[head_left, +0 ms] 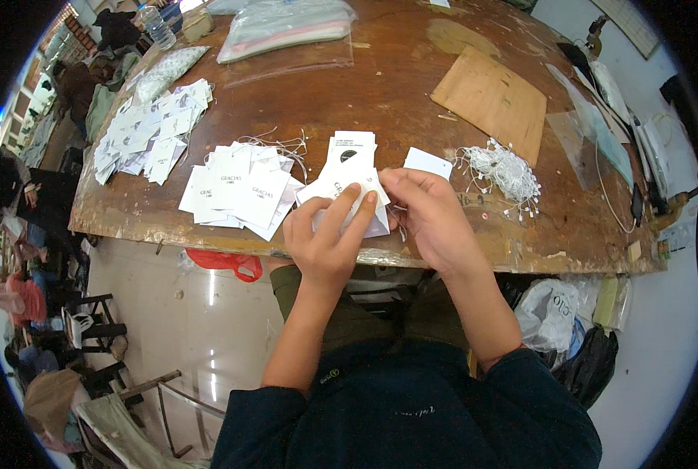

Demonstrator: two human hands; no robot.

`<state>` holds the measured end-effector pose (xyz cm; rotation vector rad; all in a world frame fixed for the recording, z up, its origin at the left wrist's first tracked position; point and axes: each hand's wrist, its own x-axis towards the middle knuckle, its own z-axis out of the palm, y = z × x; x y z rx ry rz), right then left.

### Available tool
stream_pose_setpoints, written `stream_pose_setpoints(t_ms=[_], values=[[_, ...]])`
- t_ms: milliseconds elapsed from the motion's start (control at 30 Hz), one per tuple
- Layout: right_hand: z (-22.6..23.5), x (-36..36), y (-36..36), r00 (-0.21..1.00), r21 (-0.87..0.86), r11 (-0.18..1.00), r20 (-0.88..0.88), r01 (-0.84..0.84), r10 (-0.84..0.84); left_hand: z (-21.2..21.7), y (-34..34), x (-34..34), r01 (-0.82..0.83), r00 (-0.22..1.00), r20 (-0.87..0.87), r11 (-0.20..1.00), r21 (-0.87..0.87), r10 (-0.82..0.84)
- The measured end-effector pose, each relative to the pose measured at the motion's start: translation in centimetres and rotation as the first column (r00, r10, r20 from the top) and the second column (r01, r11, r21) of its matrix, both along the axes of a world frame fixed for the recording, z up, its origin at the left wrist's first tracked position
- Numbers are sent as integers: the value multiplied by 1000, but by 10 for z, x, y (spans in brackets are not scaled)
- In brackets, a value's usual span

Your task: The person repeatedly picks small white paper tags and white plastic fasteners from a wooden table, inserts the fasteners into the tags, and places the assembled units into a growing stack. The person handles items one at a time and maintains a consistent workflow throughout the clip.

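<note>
Over a small stack of white hang tags (354, 142) at the table's near edge, my left hand (320, 238) lies with its fingers spread on a white hang tag (369, 181), holding it. Thumb and fingers of my right hand (435, 215) pinch the right corner of that same tag. A bit of white string shows below the right hand, but its path at the fingertips is hidden. Left of my hands is a loose pile of tags (230, 178) with white strings (290, 148) behind it. To the right sit a blank-looking white card (428, 162) and a tangled heap of white tag strings (499, 173).
A larger heap of tags (150, 129) lies farther left on the wooden table (396, 86), beside a filled plastic bag (171, 70). Stacked clear bags (286, 31), a bottle (157, 27) and a thin wooden board (493, 102) are farther back. Bags (548, 313) stand below right.
</note>
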<state>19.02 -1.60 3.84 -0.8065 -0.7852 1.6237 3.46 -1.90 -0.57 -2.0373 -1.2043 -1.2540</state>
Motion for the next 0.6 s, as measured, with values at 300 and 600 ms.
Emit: stream_pose_setpoints(t_ms=[300,600], values=[[12,31,85,512,638,740,572,212,-640,11,13,-40,-213,977,10,977,-12,213],[-36,17,90,33,363,761,911,-537,-411,16,20,-49,-267,948,68,891,-367,311]])
